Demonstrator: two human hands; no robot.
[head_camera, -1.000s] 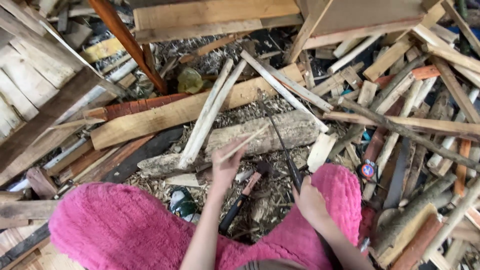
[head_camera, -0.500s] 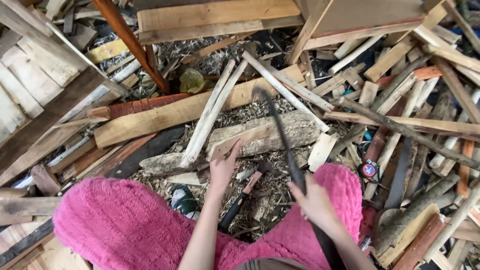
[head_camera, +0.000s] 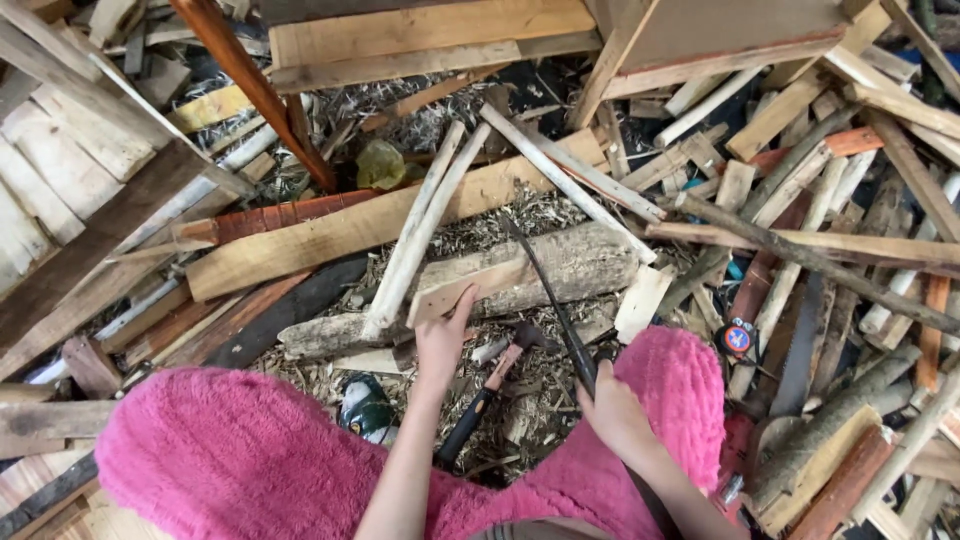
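Observation:
My left hand (head_camera: 441, 338) holds the near end of a small flat piece of pale wood (head_camera: 468, 288), which leans on a thick grey log (head_camera: 575, 262) lying across the ground. My right hand (head_camera: 612, 412) is closed around the handle of a long dark blade (head_camera: 545, 290). The blade slants up and to the left over the log, just right of the wood piece. A hatchet with a black and orange handle (head_camera: 488, 395) lies on the wood chips between my knees, which are covered in fluffy pink cloth (head_camera: 230, 460).
Planks, split sticks and branches are heaped all around. A long pale plank (head_camera: 330, 235) lies behind the log, and two thin white sticks (head_camera: 415, 235) lean over it. A saw blade (head_camera: 800, 345) and a small round tape measure (head_camera: 737, 338) lie on the right. A wooden frame (head_camera: 430, 35) stands at the back.
The dark blade showed broader and higher half a second ago and now sits a little lower over the log. My left hand stays on the wood piece, which now lies flatter against the log.

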